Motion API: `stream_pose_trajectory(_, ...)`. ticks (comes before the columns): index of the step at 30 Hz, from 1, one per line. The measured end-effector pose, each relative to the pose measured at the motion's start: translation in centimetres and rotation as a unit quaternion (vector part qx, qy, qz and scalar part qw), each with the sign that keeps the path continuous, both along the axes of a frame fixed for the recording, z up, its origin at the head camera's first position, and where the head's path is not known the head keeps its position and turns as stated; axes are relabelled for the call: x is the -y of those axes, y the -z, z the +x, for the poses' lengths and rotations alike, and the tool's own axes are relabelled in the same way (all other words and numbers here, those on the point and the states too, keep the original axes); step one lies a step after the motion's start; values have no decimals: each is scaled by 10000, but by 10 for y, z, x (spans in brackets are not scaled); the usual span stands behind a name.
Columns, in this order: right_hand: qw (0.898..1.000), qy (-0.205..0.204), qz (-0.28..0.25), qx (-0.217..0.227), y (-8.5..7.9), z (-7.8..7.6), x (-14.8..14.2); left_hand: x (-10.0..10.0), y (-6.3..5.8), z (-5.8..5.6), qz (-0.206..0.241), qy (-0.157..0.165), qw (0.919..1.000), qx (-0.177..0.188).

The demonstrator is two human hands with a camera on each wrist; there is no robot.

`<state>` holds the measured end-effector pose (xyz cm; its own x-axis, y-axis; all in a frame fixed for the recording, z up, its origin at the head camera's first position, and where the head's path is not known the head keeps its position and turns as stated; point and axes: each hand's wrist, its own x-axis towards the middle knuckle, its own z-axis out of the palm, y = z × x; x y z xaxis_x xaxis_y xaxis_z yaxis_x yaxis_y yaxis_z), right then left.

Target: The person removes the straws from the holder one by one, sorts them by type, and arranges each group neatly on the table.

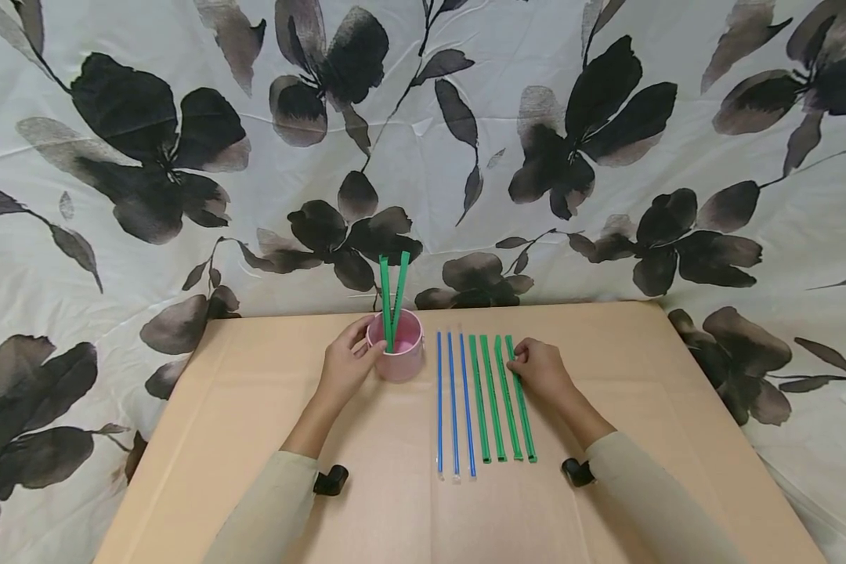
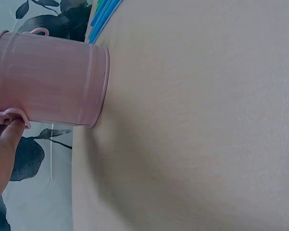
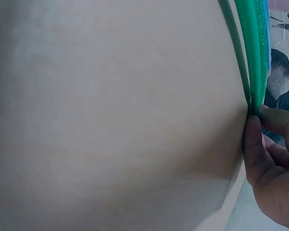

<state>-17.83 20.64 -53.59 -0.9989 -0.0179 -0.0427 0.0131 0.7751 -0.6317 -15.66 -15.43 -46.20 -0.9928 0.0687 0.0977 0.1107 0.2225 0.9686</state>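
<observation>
My left hand [image 1: 348,360] holds a small pink bucket [image 1: 403,366] at its left side, thumb by the rim. In the left wrist view a finger hooks under the loop handle [image 2: 14,114] on the bucket's side. Two green straws [image 1: 386,301] stand upright in the bucket, leaning against its rim. With thumb and fingertips, my right hand [image 1: 541,366] pinches the far end of the rightmost green straw [image 1: 524,411]. That straw [image 3: 254,57] lies along the board, its shadow beside it in the right wrist view.
Left of the pinched straw lie several more green straws [image 1: 499,407] in a row, then three blue straws [image 1: 454,407]. They rest on a tan tabletop [image 1: 388,493]. A floral cloth [image 1: 465,63] hangs behind the table's far edge.
</observation>
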Motion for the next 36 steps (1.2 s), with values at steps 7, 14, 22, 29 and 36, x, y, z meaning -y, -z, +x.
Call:
stream_pose_trajectory(7,10000,-7,-27,43,2,0,-1,0,-2,1,18,-17,10000,35)
stream_pose_trajectory(14,9999,-71,-125,-5,1,1,-2,1,-2,-2,54,-5,10000,29)
stream_pose_trajectory(22,9992,57,-237,-303,-2,-2,-5,2,-2,-5,137,52,9999,25)
stream_pose_trajectory(29,9955,-179,-764,-538,-17,-10,8,2,-6,-3,33,-32,9999,102)
stream_pose_trajectory(36,9880,-450,-1310,-677,-38,-27,42,2,5,-11,-55,-45,9999,86)
